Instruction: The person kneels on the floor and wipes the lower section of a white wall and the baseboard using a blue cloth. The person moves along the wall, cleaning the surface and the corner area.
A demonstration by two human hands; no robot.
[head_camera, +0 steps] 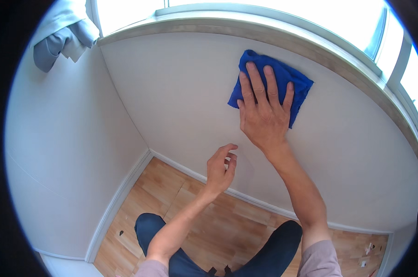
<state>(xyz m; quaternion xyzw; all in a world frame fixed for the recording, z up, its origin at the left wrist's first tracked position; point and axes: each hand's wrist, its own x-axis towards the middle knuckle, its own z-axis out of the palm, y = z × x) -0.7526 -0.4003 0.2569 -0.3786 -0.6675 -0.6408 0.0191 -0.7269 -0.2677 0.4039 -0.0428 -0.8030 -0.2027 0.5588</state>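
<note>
My right hand (266, 107) lies with its fingers spread on a blue cloth (300, 86) and presses it flat against the white wall (181, 93), a little below the window sill. One upper edge of the cloth is bunched into a fold. Lower and to the left, my left hand (222, 169) hangs in front of the same wall, its fingers loosely curled, with nothing in it. Whether its fingertips touch the wall I cannot tell.
A pale stone-like sill (212, 27) runs under bright windows. Grey and white fabric (61, 39) hangs at the upper left corner. White baseboard (120, 204) edges the wood-look floor (226, 232), where small scraps (368, 248) lie at right. My bent knees are below.
</note>
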